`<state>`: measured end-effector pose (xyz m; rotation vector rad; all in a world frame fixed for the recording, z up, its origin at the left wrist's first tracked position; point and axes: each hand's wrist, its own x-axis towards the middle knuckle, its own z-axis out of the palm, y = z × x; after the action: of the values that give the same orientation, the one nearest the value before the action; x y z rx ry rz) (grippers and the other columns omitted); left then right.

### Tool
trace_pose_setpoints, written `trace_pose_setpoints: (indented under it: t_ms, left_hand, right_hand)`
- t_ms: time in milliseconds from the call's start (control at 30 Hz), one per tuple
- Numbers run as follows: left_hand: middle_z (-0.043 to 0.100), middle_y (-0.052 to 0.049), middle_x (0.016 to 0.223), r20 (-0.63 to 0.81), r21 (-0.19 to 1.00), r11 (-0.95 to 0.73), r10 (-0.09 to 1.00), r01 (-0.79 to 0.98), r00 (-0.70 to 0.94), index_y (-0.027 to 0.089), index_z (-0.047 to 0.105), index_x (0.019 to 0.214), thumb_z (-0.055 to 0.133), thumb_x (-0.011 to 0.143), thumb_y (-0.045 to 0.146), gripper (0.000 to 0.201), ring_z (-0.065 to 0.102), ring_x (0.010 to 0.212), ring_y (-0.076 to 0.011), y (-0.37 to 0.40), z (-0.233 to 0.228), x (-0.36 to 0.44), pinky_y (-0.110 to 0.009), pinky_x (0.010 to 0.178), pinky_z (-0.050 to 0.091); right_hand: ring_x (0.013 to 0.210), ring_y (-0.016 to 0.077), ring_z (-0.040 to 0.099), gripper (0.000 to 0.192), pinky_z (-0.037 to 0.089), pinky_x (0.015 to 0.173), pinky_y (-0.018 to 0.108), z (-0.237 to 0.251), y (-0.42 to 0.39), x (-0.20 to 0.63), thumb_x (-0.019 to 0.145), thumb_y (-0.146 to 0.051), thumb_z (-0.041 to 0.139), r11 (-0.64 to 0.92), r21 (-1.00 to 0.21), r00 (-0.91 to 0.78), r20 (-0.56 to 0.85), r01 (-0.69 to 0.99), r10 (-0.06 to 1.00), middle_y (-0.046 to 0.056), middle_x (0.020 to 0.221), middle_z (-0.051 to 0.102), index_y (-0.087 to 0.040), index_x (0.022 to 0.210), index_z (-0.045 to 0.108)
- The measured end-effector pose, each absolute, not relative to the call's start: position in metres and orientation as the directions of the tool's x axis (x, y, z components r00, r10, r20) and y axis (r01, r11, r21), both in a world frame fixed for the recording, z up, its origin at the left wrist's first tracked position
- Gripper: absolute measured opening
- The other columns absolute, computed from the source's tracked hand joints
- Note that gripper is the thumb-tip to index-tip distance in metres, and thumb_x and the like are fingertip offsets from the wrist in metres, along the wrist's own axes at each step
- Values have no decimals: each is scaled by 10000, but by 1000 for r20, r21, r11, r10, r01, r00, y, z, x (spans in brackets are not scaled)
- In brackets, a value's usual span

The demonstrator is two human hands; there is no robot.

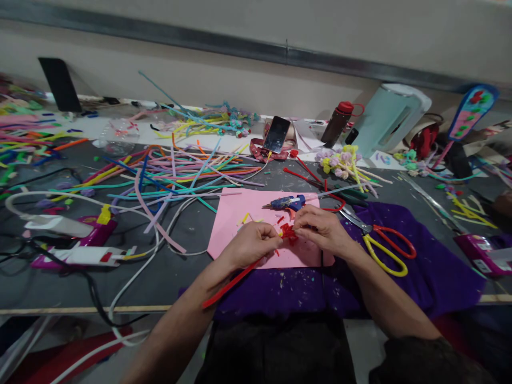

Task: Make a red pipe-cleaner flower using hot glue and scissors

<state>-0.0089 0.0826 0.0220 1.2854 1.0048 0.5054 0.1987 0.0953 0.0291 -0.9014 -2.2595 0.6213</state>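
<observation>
Over a pink sheet point(230, 213), my left hand point(256, 242) pinches a red pipe cleaner point(230, 285) whose long tail runs down toward my left forearm. My right hand point(320, 226) has its fingers closed at the red fuzzy flower-like piece point(288, 233) between the hands. A small yellow bit shows by my left fingertips. Just behind the hands lies a blue glue gun point(286, 202) with a pale glue stick out of its back. Small red and yellow scraps are scattered on the sheet. Scissors point(386, 248) with red and yellow handles rest to the right.
Many coloured pipe cleaners point(180, 168) spread behind and left. Power strips point(80, 240) with white cables lie at left. A purple cloth point(424, 256) is under the sheet. A phone point(277, 133), a red-capped bottle point(338, 125) and a pale blue jug point(390, 120) stand at the back.
</observation>
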Motion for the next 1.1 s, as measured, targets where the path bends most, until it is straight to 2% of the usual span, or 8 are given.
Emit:
trace_pose_setpoints:
  t_ms: [467,933,1100]
  left_hand:
    - [473,37,397,-330,941,227,780,252,532,144,549,608,546,692,339,212,398,310,-57,83,24,-9,-170,330,245]
    - [466,42,404,-316,945,207,780,253,540,138,563,628,536,700,327,203,399,319,-58,82,23,-9,-171,333,246]
    - [471,39,410,-319,947,244,785,208,531,137,554,628,553,693,356,228,398,315,-61,82,22,-9,-175,334,260]
  right_hand:
    - [867,152,514,98,427,749,290,34,95,200,797,-214,523,641,-644,-614,320,418,722,49,915,539,-188,790,617]
    - [860,148,507,129,423,737,282,34,94,198,809,-220,505,650,-631,-629,311,424,713,47,912,534,-180,760,617]
    - [878,157,517,116,427,761,302,36,94,201,781,-209,544,619,-692,-588,341,372,734,51,925,545,-192,818,654]
